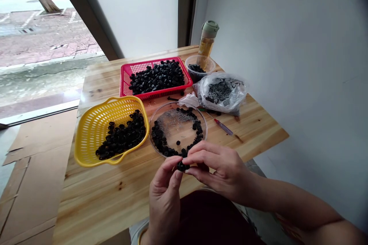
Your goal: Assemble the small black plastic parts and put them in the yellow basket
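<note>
Between my two hands, just in front of the clear round tray, is a small round black plastic part point(181, 166). My left hand point(166, 189) pinches it between thumb and fingertips from the left. From the right, the thumb and fingertips of my right hand point(220, 168) close on the same part. Right behind them lies the clear round tray point(151, 116), with small black parts round its edge and a heap of thin metal pins point(174, 118) at its back. Whether my right fingers also hold a pin cannot be made out.
A yellow basket point(86, 130) with black round parts stands left; a red basket point(123, 80) full of black discs is behind. At right are a plastic bag of dark pieces point(221, 92), a clear tub point(212, 65), a bottle point(208, 38) and a screwdriver point(223, 126). A wall borders the table's right.
</note>
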`<state>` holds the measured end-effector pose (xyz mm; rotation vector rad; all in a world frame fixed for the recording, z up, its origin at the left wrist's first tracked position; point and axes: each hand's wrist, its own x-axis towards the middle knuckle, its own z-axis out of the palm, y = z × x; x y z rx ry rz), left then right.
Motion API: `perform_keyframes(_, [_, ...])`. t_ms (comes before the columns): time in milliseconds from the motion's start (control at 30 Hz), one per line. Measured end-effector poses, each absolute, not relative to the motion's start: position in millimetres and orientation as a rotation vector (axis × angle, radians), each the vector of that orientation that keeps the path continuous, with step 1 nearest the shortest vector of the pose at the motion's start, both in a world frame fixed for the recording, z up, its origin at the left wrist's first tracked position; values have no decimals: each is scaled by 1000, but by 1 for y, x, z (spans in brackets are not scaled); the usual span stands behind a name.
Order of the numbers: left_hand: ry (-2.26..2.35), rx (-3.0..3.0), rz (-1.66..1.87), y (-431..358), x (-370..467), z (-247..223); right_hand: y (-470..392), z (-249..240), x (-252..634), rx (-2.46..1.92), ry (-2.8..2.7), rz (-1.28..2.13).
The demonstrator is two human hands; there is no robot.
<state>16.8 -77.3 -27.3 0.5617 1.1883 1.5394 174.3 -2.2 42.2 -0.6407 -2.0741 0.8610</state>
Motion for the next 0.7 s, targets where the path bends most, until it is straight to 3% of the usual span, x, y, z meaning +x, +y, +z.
perform_keyframes(400, [1130,785,1549,-77,14,-30,-1,46,175,-612,-2109,862])
perform_keyframes(700, [1092,889,1591,-76,12,-29,14,40,176,-627,-2033,1165])
